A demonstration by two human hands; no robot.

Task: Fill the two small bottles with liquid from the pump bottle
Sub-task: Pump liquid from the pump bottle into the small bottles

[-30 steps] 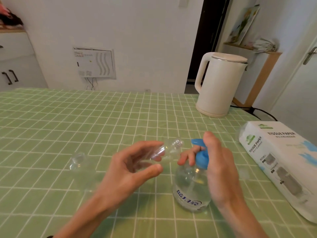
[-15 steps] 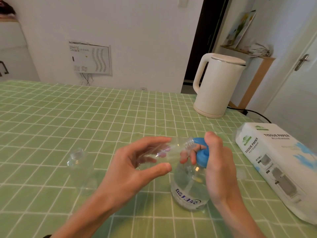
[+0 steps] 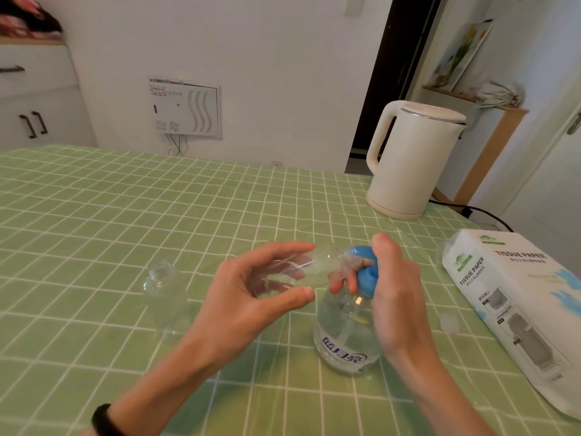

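A clear pump bottle [image 3: 345, 338] with a blue pump head [image 3: 366, 273] stands on the green checked tablecloth. My right hand [image 3: 396, 297] wraps around the pump head, thumb on top. My left hand [image 3: 251, 297] holds a small clear bottle [image 3: 301, 269] tilted on its side, its open mouth touching the blue nozzle. A second small clear bottle [image 3: 162, 297] stands upright on the table to the left, untouched.
A white electric kettle [image 3: 412, 158] stands at the back right with its cord trailing off the table. A pack of tissue paper [image 3: 522, 309] lies along the right edge. A small clear cap [image 3: 449, 320] rests beside the pack.
My left hand has brought the small bottle's mouth rightward from a gap to right against the pump nozzle. My right hand stays on the pump head.
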